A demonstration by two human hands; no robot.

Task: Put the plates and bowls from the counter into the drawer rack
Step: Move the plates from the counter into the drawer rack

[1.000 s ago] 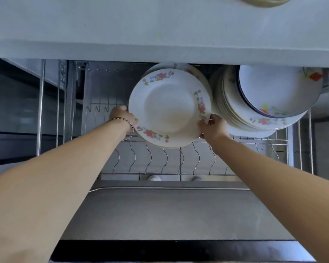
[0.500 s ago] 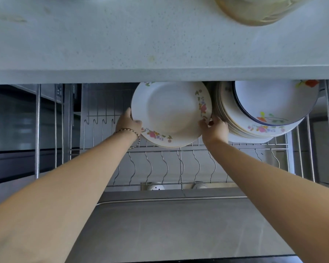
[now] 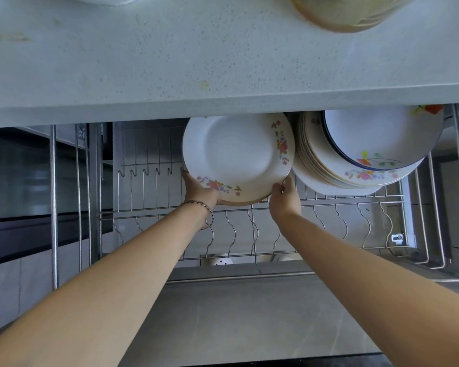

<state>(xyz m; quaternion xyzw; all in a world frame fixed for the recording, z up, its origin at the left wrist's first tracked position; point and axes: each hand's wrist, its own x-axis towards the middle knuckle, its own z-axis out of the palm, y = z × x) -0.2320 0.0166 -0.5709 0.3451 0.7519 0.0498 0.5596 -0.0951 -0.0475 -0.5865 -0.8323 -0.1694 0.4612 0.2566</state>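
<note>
White floral-rimmed plate (image 3: 239,157) — gripping it at the lower rim with both hands, holding it upright, face toward the camera.

Left hand (image 3: 200,190): clamping the lower-left edge, thumb lying along the rim, fingers curling behind the plate. Wearing a braided bracelet (image 3: 206,207) on that wrist.

Right hand (image 3: 284,198): pinching the lower-right edge, thumb pressing up against the rim, other fingers hiding behind.

Holding the plate inside the drawer rack (image 3: 329,205), over the back row of wire dividers, with the top edge disappearing under the lip of the counter (image 3: 223,62). Showing a tan second rim just behind the lower edge, though not telling whether that is a separate plate. Not telling either whether the plate is sitting in a slot, with the hands covering the bottom.

Standing just right of it, close to touching: stack of plates (image 3: 310,168), leaning on edge in the same rack, with a blue-rimmed plate (image 3: 376,136) facing front.

Running across below the hands: front row of wavy wire dividers.

Sitting on the counter at top right: yellowish bowl (image 3: 347,14), getting cut off by the frame. Peeking in at top left — edge of a white dish (image 3: 109,0).

Filling the bottom of the view between the forearms: grey steel panel (image 3: 249,313).
</note>
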